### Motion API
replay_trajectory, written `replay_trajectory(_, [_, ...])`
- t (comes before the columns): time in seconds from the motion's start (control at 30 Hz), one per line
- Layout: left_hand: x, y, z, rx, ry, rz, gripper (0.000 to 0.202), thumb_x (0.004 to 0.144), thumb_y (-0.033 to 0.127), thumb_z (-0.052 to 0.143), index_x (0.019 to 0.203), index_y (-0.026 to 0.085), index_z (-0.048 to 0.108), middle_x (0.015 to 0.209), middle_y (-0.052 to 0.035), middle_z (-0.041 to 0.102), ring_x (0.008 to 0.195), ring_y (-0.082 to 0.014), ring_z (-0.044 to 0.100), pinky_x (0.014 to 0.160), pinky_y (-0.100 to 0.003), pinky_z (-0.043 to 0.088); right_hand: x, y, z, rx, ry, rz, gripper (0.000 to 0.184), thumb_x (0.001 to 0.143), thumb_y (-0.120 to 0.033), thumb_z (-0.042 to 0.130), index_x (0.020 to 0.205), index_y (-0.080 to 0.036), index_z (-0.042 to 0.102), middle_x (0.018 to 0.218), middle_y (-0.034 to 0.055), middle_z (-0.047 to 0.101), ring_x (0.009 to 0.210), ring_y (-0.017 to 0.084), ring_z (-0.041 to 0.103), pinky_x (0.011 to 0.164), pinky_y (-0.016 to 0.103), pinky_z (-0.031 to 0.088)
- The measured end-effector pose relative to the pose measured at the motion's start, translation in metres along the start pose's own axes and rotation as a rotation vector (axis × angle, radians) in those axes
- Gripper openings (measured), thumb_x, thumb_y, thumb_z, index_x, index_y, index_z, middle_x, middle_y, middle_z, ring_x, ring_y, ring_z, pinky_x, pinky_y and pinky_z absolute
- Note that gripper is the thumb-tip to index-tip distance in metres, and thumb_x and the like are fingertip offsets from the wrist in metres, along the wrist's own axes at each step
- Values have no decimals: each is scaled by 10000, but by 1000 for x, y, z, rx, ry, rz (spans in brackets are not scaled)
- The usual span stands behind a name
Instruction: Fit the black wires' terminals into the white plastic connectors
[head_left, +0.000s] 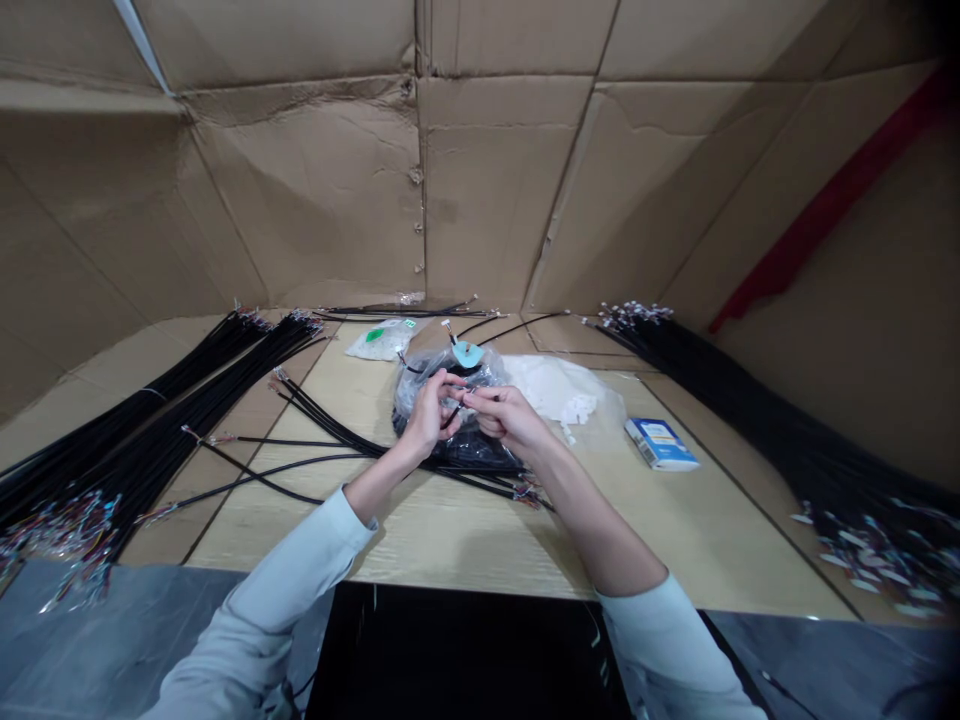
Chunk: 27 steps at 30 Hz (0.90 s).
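While both hands hover close together over a clear plastic bag (442,385), the fingers on each are curled in and pinching a thin black cable (461,400) between them, with the left hand (427,415) and right hand (510,418) almost touching. Too small to tell exactly which fingertips are on it, though. The bag sits right under the hands, stuffed with black cable, and a teal tag (467,353) pokes up at 12 o'clock. A white bag (555,388) lies against it at 2 o'clock, with a blue-and-white box (661,444) further out at 3 and a small bag with a green label (386,340) at 11. Loose black cables (330,442) cross the wood table (465,530) at 8 or 9, big cable bundles (172,420) fan out at 9, another bundle (780,420) sits at 3, and a cardboard wall (315,200) rises behind everything.
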<state>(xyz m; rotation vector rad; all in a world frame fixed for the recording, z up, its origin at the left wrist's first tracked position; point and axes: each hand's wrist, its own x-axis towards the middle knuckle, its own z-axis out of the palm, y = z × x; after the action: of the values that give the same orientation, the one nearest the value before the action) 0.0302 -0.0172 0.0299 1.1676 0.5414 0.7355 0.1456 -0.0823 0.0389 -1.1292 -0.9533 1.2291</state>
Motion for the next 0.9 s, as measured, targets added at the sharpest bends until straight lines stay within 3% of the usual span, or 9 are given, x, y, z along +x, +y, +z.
replay_trajectory(0.1, [2,2,-2,24,13,23,325,805,413,355,854,133,511,723,-13,551,374,-66,464,335,-180,298,1,1,1,-14,73,-43,346,566,-401,741,661,-110,579,401,-96,279,353,4,163,384,202,52])
replay_trajectory(0.17, [2,6,-2,67,-10,28,277,791,338,392,813,109,547,704,-31,581,470,-92,537,455,-205,423,1,0,0,-12,133,-89,354,554,-411,745,620,-113,564,404,-92,280,356,3,169,386,204,56])
replay_trajectory(0.23, [2,8,-3,132,-62,-3,242,774,291,442,778,90,578,698,-51,611,557,-109,575,570,-224,468,2,-2,-2,0,202,-127,359,539,-408,754,610,-112,564,417,-89,278,361,1,170,387,207,58])
replay_trajectory(0.4, [3,2,-4,271,-143,8,247,721,293,571,822,74,622,768,-79,643,571,-113,568,554,-225,445,3,-7,-12,49,316,-183,356,510,-383,772,613,-118,559,432,-90,263,365,2,160,375,207,62])
replay_trajectory(0.57, [4,-3,-5,334,-127,125,274,710,339,605,757,74,653,711,-59,643,489,-70,461,477,-196,348,4,-6,-14,71,307,-175,354,512,-370,775,608,-117,547,424,-98,238,357,1,160,372,205,60])
replay_trajectory(0.67, [2,2,-5,214,-128,93,258,701,315,633,726,60,652,670,-55,617,463,-37,378,440,-177,271,4,-5,-13,104,268,-156,353,521,-373,768,649,-116,562,400,-110,213,346,5,147,370,206,55])
replay_trajectory(0.8, [1,7,-6,-140,-237,-164,178,684,190,664,745,29,616,673,-62,566,434,6,311,401,-148,194,5,-2,-11,184,184,-121,354,565,-343,752,777,-106,599,389,-120,210,341,8,129,365,199,57])
replay_trajectory(0.9, [4,8,-8,-329,-290,-284,88,706,109,623,739,35,587,657,-41,523,414,22,292,380,-119,188,6,1,-11,250,117,-110,341,599,-326,739,819,-107,597,392,-124,206,343,8,117,363,189,59])
